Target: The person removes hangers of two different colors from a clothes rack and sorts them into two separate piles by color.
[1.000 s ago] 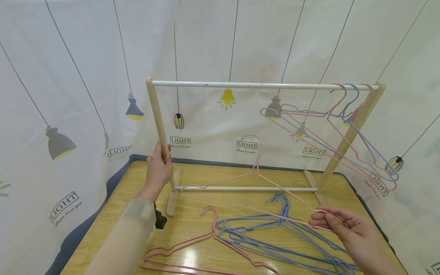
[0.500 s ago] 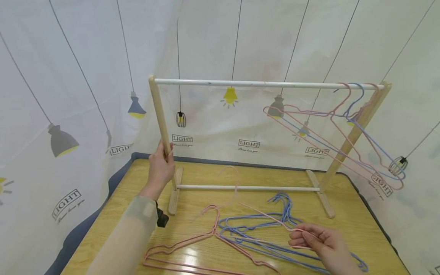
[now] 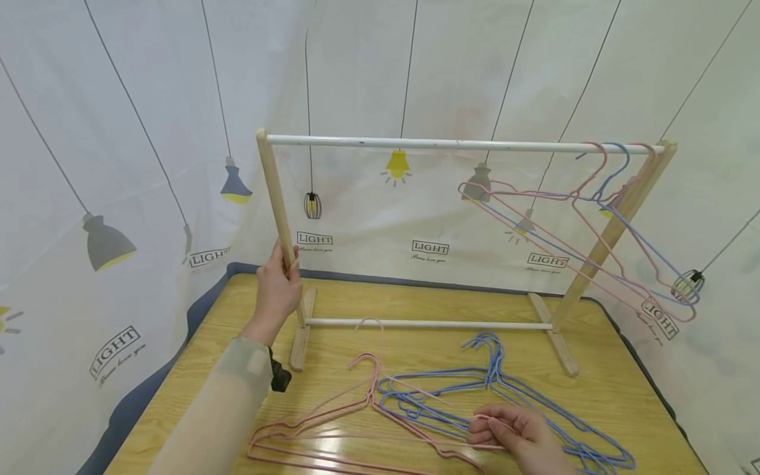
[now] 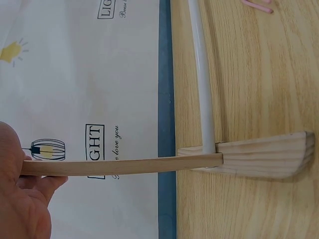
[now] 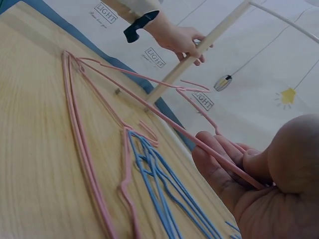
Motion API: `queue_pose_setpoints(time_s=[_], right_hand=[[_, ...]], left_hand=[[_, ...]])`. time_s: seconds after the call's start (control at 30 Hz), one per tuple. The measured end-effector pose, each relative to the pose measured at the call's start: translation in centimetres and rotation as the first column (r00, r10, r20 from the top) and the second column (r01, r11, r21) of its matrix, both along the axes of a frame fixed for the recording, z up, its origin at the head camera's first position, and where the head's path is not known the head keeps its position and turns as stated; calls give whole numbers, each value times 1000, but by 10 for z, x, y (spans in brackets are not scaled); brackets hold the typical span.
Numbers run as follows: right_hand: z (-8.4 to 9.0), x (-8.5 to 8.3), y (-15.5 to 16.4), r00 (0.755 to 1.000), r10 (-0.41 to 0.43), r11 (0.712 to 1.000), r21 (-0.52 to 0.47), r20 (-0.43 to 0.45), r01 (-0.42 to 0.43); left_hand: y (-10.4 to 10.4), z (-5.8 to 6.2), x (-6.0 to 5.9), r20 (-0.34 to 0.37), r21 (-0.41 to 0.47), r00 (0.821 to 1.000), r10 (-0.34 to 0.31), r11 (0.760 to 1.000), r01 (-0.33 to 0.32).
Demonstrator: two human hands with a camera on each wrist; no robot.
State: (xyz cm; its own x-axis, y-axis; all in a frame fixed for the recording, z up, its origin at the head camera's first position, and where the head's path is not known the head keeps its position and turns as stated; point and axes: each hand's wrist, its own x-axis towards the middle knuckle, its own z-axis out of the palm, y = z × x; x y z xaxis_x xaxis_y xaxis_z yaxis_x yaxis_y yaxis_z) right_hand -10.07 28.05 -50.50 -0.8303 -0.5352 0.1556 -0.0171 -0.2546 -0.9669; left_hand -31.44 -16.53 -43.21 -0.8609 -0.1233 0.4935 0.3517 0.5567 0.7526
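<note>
A wooden rack [image 3: 463,144] stands on the table [image 3: 332,369], its left post [image 3: 278,198] gripped by the left hand [image 3: 276,290], fingers curled round the wood. Three hangers [image 3: 570,224], two pink and one blue, already hang at the right end of the top bar. On the tabletop lie a bunch of blue hangers [image 3: 505,402] and a pink hanger [image 3: 332,429], not yet hung, so I'd judge well under half the work done. Low over that pile, the right hand [image 3: 516,435] pinches the thin wire of another pink hanger [image 5: 164,117] between thumb and fingertips [image 5: 214,149], holding it tilted above the table.
</note>
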Motion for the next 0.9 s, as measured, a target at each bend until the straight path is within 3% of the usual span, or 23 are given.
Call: queue_pose_setpoints(time_s=[0.17,0.27,0.6,0.7,0.83,0.9], right_hand=[[-7,1,-12,992,-12,1000,7,123,11],[-11,1,-17,991,-16,1000,29,135,12],[-22,1,-20,998,-31,989,145,-45,38],[-22,2,-23,984,-91,959,252,-155,129],[-20,5,-26,926,-179,884,359,-332,299],[-17,6,-26,913,-220,859,375,-345,348]], left_hand=[[0,0,0,5,4,1000,1,1000,-1],[0,0,0,8,7,1000,0,1000,0],[1,2,0,18,7,1000,1,1000,-1],[1,3,1,24,11,1000,0,1000,-1],[1,1,1,25,15,1000,3,1000,-4],[0,-1,0,17,13,1000,7,1000,-7]])
